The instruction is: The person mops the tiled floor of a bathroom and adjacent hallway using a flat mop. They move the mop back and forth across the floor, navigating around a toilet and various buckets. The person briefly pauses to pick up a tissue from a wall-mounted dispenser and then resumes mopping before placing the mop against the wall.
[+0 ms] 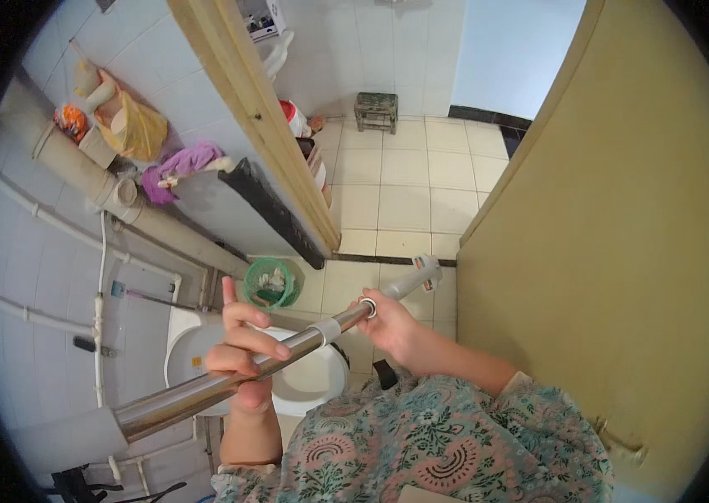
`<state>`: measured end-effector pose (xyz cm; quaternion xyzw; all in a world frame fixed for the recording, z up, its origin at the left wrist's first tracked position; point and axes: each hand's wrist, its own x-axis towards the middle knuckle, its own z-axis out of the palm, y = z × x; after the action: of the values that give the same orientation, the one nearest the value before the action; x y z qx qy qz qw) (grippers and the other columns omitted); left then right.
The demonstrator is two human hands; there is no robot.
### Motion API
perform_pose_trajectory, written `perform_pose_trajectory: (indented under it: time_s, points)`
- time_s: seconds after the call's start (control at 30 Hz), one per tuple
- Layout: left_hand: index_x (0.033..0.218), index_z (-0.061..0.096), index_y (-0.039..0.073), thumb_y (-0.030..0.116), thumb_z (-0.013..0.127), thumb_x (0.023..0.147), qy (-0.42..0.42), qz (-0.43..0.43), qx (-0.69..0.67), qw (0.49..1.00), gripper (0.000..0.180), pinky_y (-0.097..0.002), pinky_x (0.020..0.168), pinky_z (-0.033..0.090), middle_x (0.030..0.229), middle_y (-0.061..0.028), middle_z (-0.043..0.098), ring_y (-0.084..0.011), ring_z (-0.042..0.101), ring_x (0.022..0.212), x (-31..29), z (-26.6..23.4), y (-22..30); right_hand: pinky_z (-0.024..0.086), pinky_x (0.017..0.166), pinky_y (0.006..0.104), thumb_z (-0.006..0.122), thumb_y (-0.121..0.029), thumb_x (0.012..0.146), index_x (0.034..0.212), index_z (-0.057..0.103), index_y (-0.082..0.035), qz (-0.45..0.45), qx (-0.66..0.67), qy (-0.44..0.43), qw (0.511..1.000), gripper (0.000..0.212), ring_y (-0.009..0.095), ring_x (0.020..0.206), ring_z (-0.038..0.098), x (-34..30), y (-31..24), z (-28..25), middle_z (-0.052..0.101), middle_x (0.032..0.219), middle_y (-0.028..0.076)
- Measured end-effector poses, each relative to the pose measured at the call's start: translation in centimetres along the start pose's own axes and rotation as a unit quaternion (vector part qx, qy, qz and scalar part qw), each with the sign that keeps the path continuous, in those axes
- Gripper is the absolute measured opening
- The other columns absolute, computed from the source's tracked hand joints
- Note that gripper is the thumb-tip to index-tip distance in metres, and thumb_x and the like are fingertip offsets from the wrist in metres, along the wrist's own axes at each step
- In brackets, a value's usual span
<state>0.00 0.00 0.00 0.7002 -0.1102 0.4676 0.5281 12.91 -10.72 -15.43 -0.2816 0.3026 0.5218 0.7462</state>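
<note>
A shiny metal telescopic rod [195,401] slants across in front of me, from the lower left up toward the doorway. It has a white collar at the middle, a wide white end at the lower left and a whitish cap with a coloured label at the far end. My left hand [245,348] grips the thicker tube between thumb and fingers, its index finger raised off the metal. Closed around the thinner tube, close to a white ring, is my right hand [386,325]. Below the rod, a white toilet [312,377] is partly covered by it and my left hand.
A green basket with waste [270,283] stands by the toilet. The yellowish door [606,251] is swung open at right, beside the wooden frame [258,109]. Pipes [61,306] line the left wall. A purple cloth [182,170] lies on a ledge; a stool [376,111] stands beyond the doorway.
</note>
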Motion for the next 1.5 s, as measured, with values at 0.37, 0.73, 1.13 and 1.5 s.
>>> perform_pose_trajectory:
  time_s: [0.37,0.73,1.13,1.5]
  points:
    - [0.071,0.043,0.012,0.042,0.063,0.077,-0.036,-0.173,0.000,0.984,0.036,-0.0488,0.104,0.007,0.085,-0.0055,0.063,-0.0247,0.051,0.097,7.9,2.0,-18.1,0.050,0.063,0.0273,0.052,-0.009,0.084,0.085,0.044,-0.002,-0.041,-0.025,0.024,0.999,0.011,0.018,0.067,0.053,10.1,-13.0,8.6,0.050,0.072,0.006]
    - [0.072,0.047,0.012,0.014,0.067,0.074,-0.169,-0.208,-0.059,0.962,0.020,-0.0456,0.103,0.016,0.078,-0.0015,0.060,-0.0145,0.057,0.083,21.9,0.7,-34.7,0.048,0.059,0.0319,0.051,-0.008,0.081,0.085,0.047,0.001,-0.210,0.098,0.087,0.969,0.010,0.022,0.068,0.056,23.8,-25.3,18.7,0.054,0.074,0.011]
    - [0.080,0.051,0.009,0.004,0.064,0.072,-0.206,-0.190,-0.118,0.953,0.016,-0.0427,0.091,0.036,0.079,-0.0059,0.059,-0.0218,0.057,0.083,31.4,8.1,-48.7,0.049,0.062,0.0332,0.049,-0.005,0.082,0.082,0.044,0.000,-0.252,0.140,0.108,0.951,0.007,0.022,0.064,0.053,30.8,-41.5,20.8,0.051,0.070,0.011]
    - [0.106,0.043,0.007,0.029,0.058,0.082,-0.004,-0.078,-0.367,0.927,0.036,-0.0264,0.063,0.044,0.070,-0.0015,0.044,-0.0106,0.045,0.058,48.6,20.0,-50.7,0.052,0.059,0.0300,0.056,-0.017,0.084,0.085,0.045,-0.006,-0.181,0.088,0.099,0.975,0.016,0.017,0.065,0.052,31.2,-57.7,20.8,0.049,0.073,0.004]
